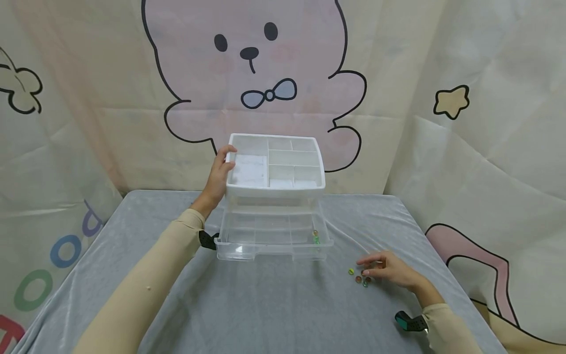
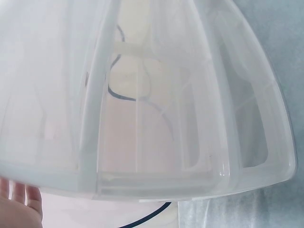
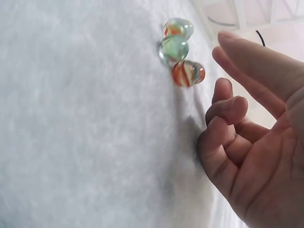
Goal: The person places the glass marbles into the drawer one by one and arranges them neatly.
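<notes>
A white plastic drawer organizer (image 1: 295,158) with a divided top tray stands on the table, and below it a clear divided drawer (image 1: 271,250) is pulled out toward me. Small glass marbles (image 1: 316,238) lie in that drawer's right compartment. My left hand (image 1: 217,178) grips the organizer's upper left edge; in the left wrist view its fingers show at the bottom left corner. Just right of several loose marbles (image 1: 358,279) hovers my right hand (image 1: 389,269), fingers loosely bent and nothing in them. Orange-striped and green marbles (image 3: 173,48) sit beyond its fingertips in the right wrist view.
Grey velvety cloth covers the table (image 1: 274,309). Behind it hangs a backdrop (image 1: 376,29) with a cartoon bear, and printed cloth panels flank both sides. A dark wrist strap (image 1: 411,322) sits at the right sleeve.
</notes>
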Tool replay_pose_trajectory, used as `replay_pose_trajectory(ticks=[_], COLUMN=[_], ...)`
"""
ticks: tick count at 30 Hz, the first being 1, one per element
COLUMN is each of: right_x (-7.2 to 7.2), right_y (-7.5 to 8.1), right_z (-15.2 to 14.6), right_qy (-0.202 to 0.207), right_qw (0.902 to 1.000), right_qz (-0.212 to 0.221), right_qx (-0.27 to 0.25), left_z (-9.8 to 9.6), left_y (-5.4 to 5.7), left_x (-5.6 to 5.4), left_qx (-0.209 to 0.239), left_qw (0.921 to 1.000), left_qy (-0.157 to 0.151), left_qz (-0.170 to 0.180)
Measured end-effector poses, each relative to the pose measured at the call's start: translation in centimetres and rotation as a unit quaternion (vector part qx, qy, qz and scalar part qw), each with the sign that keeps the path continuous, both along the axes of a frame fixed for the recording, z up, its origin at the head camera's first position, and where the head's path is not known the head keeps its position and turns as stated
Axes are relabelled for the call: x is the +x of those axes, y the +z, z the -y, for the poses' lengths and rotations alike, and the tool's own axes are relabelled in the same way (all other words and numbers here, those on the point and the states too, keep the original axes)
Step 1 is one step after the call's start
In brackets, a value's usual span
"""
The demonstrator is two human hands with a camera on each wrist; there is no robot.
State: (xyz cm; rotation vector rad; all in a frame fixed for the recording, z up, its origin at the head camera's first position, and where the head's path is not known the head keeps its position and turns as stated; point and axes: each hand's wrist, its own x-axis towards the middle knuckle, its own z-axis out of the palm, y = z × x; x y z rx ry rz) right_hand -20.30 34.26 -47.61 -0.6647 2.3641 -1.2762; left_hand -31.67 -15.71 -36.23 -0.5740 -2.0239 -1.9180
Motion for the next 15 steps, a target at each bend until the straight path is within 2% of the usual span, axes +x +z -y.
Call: replay_pose_trajectory(ticks=[8,15], right_x=[-0.57,-1.05], right_y=[-0.87,-1.02], right_z=[-0.47,-0.62], right_qy=[0.002,0.001], right_qw=[1.0,0.9995], right_qz=[0.004,0.032], right_qx=[-0.006,-0.005], left_z=[-0.1,-0.19], left_y=[0.05,0.04], left_x=[-0.05,-0.01], left_qx=[-0.002,0.001], left_qw=[1.0,1.0], left_qy=[-0.001,0.0], left_qz=[-0.001,0.005])
